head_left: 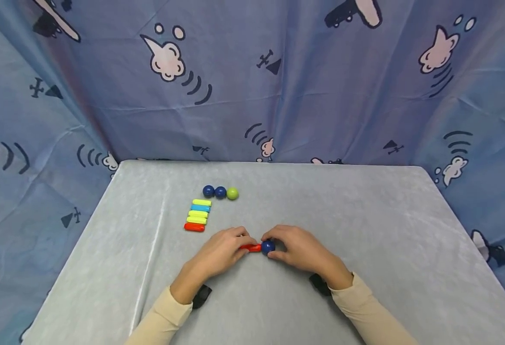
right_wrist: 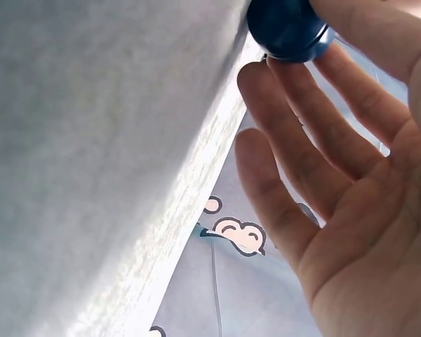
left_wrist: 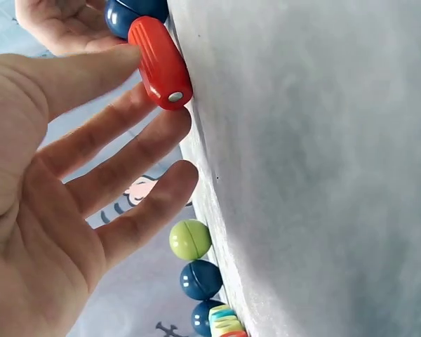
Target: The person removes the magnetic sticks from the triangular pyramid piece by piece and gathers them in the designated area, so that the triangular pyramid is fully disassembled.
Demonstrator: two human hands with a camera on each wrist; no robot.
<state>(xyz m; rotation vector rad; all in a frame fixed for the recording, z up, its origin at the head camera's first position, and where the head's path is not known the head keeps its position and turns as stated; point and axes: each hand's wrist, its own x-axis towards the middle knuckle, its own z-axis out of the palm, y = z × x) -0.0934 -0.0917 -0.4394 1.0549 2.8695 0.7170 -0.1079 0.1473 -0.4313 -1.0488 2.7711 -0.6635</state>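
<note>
My left hand [head_left: 223, 249] pinches a red rod [head_left: 254, 247] between thumb and fingers, low over the table. In the left wrist view the red rod [left_wrist: 160, 63] has ribbed sides and a small silvery disc at its near end. My right hand [head_left: 299, 248] holds a dark blue ball [head_left: 268, 247] between thumb and fingers. The ball meets the rod's right end in the head view. In the right wrist view the blue ball [right_wrist: 288, 28] shows a seam line, with the ring and little fingers held off it.
Further back on the grey-covered table [head_left: 364, 206] lie two dark blue balls [head_left: 215, 192] and a green ball [head_left: 232, 193] in a row. In front of them is a column of yellow, blue and red rods [head_left: 197, 215]. A patterned blue curtain [head_left: 235, 86] hangs behind.
</note>
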